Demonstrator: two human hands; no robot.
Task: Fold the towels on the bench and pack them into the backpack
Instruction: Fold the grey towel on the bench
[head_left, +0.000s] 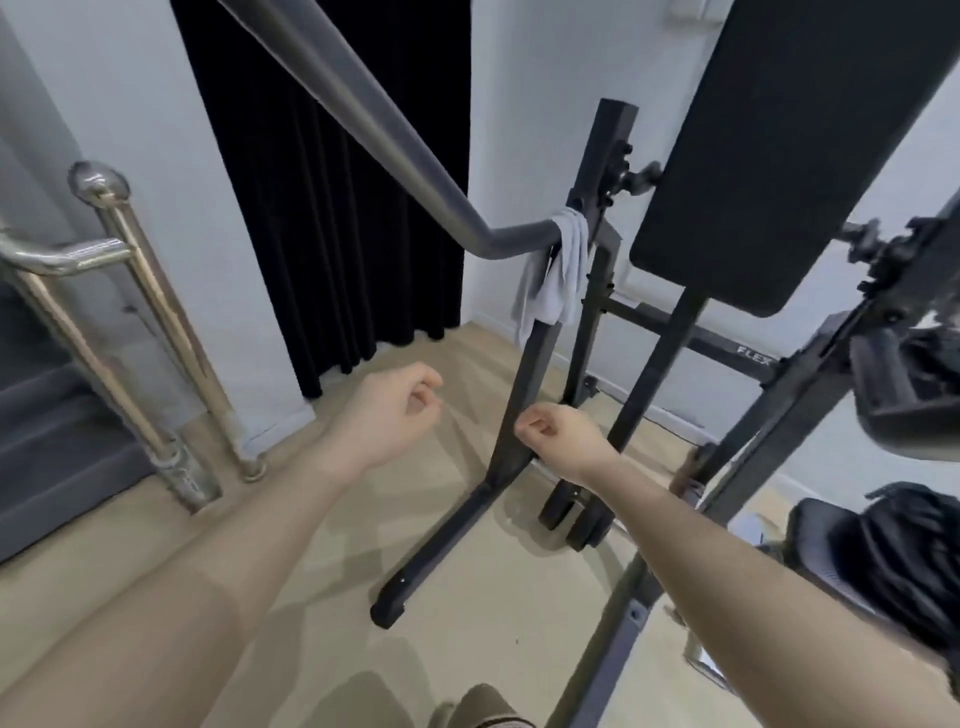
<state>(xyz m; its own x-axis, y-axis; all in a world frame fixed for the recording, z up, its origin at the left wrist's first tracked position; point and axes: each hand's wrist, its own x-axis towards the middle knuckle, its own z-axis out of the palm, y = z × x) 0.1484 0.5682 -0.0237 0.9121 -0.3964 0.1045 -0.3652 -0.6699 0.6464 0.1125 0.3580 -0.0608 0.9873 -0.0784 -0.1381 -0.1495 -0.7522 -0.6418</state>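
A grey towel (553, 275) hangs over the bar (363, 124) at frame centre, its long axis vertical. Left hand (395, 410) and right hand (561, 434) hover below, fingers curled, holding nothing. The backpack (893, 561) sits lower right.

Single head-worn view, forward and down over both forearms; bench frame (524, 395) near

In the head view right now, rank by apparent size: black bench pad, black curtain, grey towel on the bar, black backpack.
1. Black curtain
2. Black padded bench pad, close behind
3. Black backpack, cropped by the frame and nearer the camera, so unsure
4. Grey towel
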